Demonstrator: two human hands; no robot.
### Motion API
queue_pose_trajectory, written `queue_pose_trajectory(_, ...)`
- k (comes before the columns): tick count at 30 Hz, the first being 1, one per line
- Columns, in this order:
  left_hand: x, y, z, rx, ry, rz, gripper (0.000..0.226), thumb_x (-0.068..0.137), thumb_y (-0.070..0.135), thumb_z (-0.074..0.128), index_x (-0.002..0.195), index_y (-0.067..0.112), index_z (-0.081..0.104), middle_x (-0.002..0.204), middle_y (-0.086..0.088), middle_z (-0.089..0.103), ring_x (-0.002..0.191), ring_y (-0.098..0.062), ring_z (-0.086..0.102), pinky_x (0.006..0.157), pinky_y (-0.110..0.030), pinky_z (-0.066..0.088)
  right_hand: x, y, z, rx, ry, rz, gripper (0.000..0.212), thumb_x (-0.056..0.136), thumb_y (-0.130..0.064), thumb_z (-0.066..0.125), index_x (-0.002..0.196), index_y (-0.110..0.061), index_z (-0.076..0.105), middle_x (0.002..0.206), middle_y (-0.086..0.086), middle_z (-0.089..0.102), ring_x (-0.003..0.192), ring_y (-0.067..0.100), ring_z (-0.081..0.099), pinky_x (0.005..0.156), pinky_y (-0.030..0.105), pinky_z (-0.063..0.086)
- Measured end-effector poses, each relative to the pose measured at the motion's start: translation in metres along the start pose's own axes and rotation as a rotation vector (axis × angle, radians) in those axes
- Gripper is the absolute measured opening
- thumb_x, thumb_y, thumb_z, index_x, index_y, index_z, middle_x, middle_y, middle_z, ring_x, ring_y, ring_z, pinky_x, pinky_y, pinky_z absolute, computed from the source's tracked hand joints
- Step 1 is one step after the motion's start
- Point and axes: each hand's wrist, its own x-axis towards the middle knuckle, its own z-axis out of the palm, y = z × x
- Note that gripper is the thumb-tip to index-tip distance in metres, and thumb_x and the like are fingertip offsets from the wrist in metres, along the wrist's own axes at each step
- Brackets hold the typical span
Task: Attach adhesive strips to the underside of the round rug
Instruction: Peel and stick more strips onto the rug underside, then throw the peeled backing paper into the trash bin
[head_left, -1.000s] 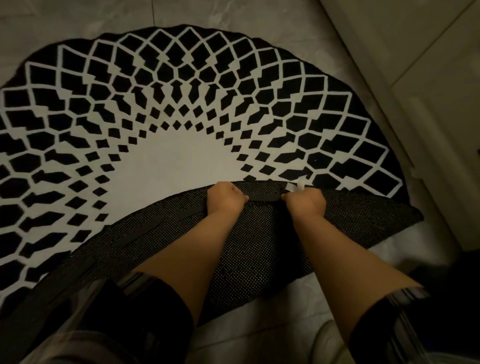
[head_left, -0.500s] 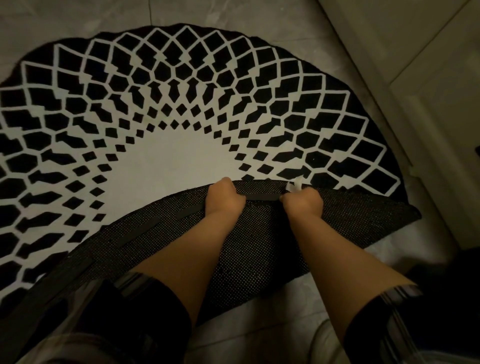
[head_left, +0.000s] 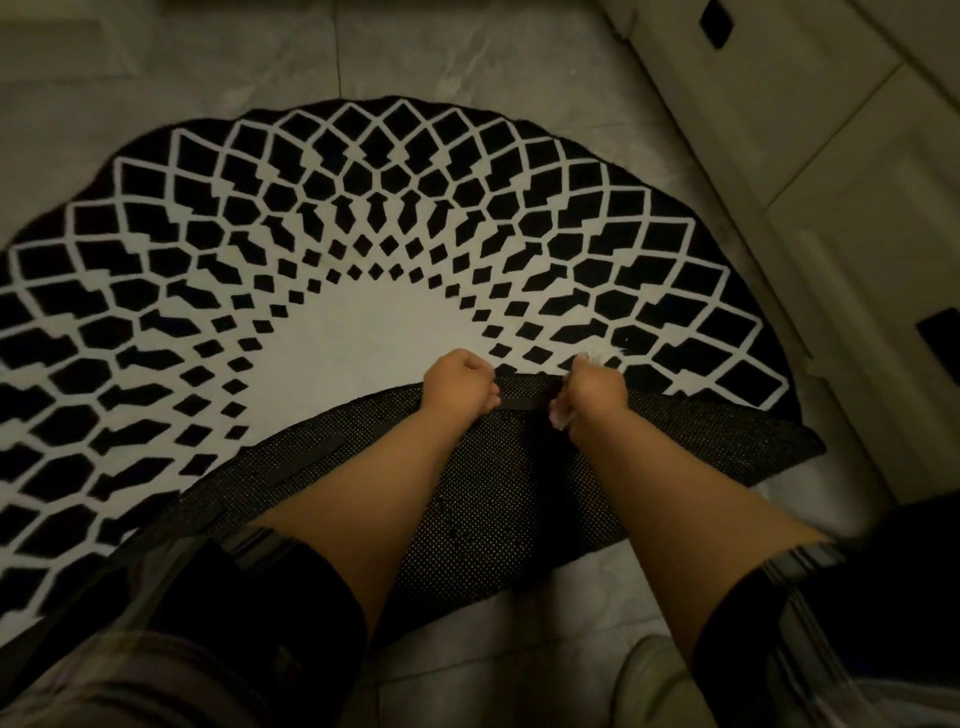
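head view looks down on the round rug (head_left: 363, 249) spread on the floor (head_left: 519, 52), its near edge folded back so the dark dotted underside (head_left: 498, 493) faces up. both hands sit at the fold line. the left hand (head_left: 460, 384) is curled, its grip pressing down on one end of a black adhesive strip (head_left: 524, 402) that runs between the two hands. the right hand (head_left: 597, 389) is curled too, its grip pinching a pale scrap, probably peeled backing paper (head_left: 561, 418), just beside the strip's other end.

compared with the picture a second ago, the hands sit in nearly the same spots on the fold, but pale paper now shows below the right grip as well as above it. that suggests the liner is being drawn off while the left grip pins the strip flat, though whether the strip is fully stuck cannot be told.

to the left of the left grip, two more dark strips (head_left: 317, 452) lie along the underside near the edge. so i'd judge the task well along, with this strip in the middle of being fixed.
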Motion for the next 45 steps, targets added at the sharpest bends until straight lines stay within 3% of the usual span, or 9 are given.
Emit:
queue_pose_trajectory(2, -0.01, 0.016, -0.004, -0.037, 0.011, 0.012, 0.011, 0.096, 0.01, 0.049, 0.097, 0.006, 0.059, 0.081, -0.008, 0.064, 0.061, -0.012, 0.059, 0.051, -0.018, 0.048, -0.016, -0.018, -0.01, -0.025, -0.035, -0.006, 0.031, 0.099, -0.037, 0.044, 0.083, -0.012, 0.052, 0.069, 0.003, 0.044, 0.054, 0.016, 0.039, 0.042, 0.031, 0.034)
queue_pose_trajectory(8, -0.066, 0.1, -0.003, -0.056, -0.069, 0.161, 0.012, 0.096, 0.013, 0.048, 0.092, 0.01, 0.059, 0.079, -0.006, 0.064, 0.063, -0.013, 0.055, 0.066, -0.028, 0.049, -0.099, -0.126, -0.07, -0.318, -0.299, -0.255, 0.034, 0.102, -0.029, 0.039, 0.083, -0.009, 0.058, 0.058, -0.001, 0.037, 0.046, 0.01, 0.027, 0.04, 0.022, 0.026)
queue_pose_trajectory(15, -0.179, 0.214, 0.051, -0.079, -0.377, 0.331, 0.018, 0.098, 0.015, 0.048, 0.108, 0.009, 0.061, 0.084, -0.002, 0.062, 0.066, -0.011, 0.054, 0.058, -0.021, 0.041, -0.202, -0.225, -0.208, -0.56, -0.219, -0.498, 0.004, 0.093, -0.013, 0.055, 0.09, -0.01, 0.058, 0.066, 0.002, 0.044, 0.054, 0.011, 0.034, 0.051, 0.022, 0.03)
queue_pose_trajectory(21, -0.255, 0.242, 0.127, 0.04, -0.602, 0.392, 0.019, 0.097, 0.017, 0.05, 0.109, 0.011, 0.063, 0.084, 0.0, 0.063, 0.073, -0.013, 0.057, 0.072, -0.025, 0.044, -0.215, -0.17, -0.33, -0.351, -0.195, -0.472, 0.02, 0.094, -0.025, 0.053, 0.077, -0.017, 0.055, 0.065, -0.001, 0.041, 0.054, 0.01, 0.032, 0.051, 0.022, 0.028)
queue_pose_trajectory(28, -0.277, 0.235, 0.201, 0.208, -0.79, 0.323, 0.013, 0.097, 0.019, 0.051, 0.095, 0.016, 0.064, 0.087, -0.001, 0.064, 0.074, -0.014, 0.06, 0.069, -0.024, 0.045, -0.171, -0.035, -0.422, -0.022, -0.034, -0.252, 0.065, 0.083, -0.075, 0.039, 0.075, -0.013, 0.057, 0.06, 0.001, 0.035, 0.049, 0.014, 0.026, 0.049, 0.026, 0.02)
queue_pose_trajectory(32, -0.285, 0.223, 0.237, 0.256, -0.831, 0.297, 0.015, 0.098, 0.019, 0.049, 0.096, 0.014, 0.063, 0.087, -0.001, 0.063, 0.072, -0.013, 0.059, 0.068, -0.023, 0.042, -0.15, 0.014, -0.437, 0.027, 0.116, -0.145, 0.059, 0.099, -0.056, 0.03, 0.086, -0.006, 0.057, 0.075, 0.009, 0.048, 0.064, 0.02, 0.046, 0.057, 0.028, 0.035)
queue_pose_trajectory(35, -0.284, 0.213, 0.248, 0.332, -0.867, 0.278, 0.017, 0.098, 0.02, 0.049, 0.104, 0.012, 0.063, 0.09, -0.002, 0.064, 0.074, -0.013, 0.06, 0.066, -0.022, 0.044, -0.126, 0.027, -0.431, 0.026, 0.052, -0.095, 0.049, 0.1, -0.037, 0.045, 0.136, -0.003, 0.046, 0.136, 0.016, 0.05, 0.121, 0.033, 0.051, 0.096, 0.037, 0.044)
queue_pose_trajectory(39, -0.278, 0.204, 0.247, 0.393, -0.853, 0.262, 0.021, 0.098, 0.02, 0.051, 0.111, 0.01, 0.063, 0.091, -0.001, 0.065, 0.076, -0.014, 0.06, 0.069, -0.023, 0.046, -0.118, 0.023, -0.424, -0.158, 0.045, -0.069, 0.058, 0.095, -0.034, 0.057, 0.14, 0.0, 0.042, 0.13, 0.019, 0.052, 0.115, 0.034, 0.054, 0.091, 0.037, 0.045)
queue_pose_trajectory(45, -0.261, 0.2, 0.225, 0.367, -0.782, 0.255, 0.019, 0.098, 0.02, 0.05, 0.106, 0.011, 0.064, 0.093, -0.004, 0.065, 0.078, -0.016, 0.06, 0.07, -0.025, 0.046, -0.114, 0.018, -0.42, -0.134, 0.003, -0.049, 0.065, 0.093, -0.041, 0.059, 0.142, -0.002, 0.042, 0.143, 0.018, 0.046, 0.126, 0.036, 0.048, 0.095, 0.04, 0.045)
